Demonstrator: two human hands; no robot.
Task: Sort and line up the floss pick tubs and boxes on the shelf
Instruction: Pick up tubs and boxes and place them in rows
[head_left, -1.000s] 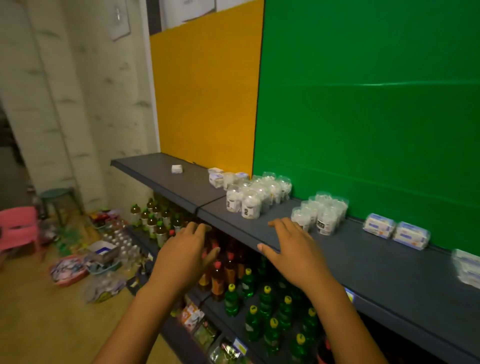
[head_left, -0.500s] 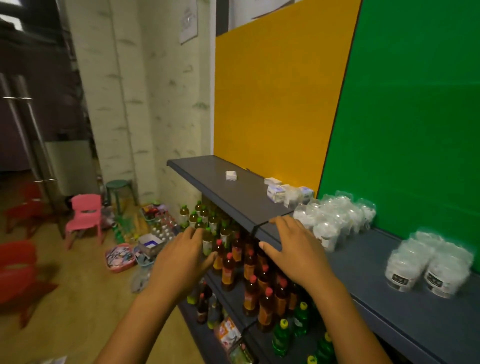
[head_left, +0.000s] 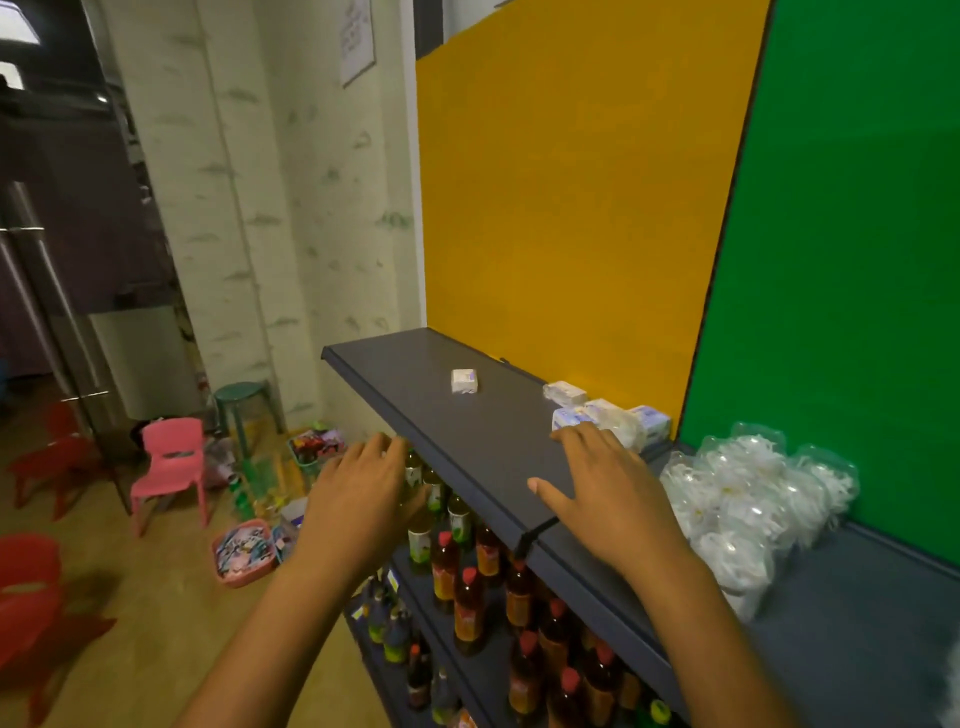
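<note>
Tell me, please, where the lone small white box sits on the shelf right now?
In the head view the lone white box sits alone on the grey shelf before the yellow panel, left of the small box cluster.

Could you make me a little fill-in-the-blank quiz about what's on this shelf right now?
1. The lone small box sits on the shelf in front of the ___ wall panel.
2. The clear tubs stand before the ___ panel.
3. Neither the left hand nor the right hand holds ___.

Missing: yellow; green; anything

I can't read the labels on the blurred tubs (head_left: 748, 499) at right; the frame's right edge cuts off the shelf (head_left: 483, 441).
</note>
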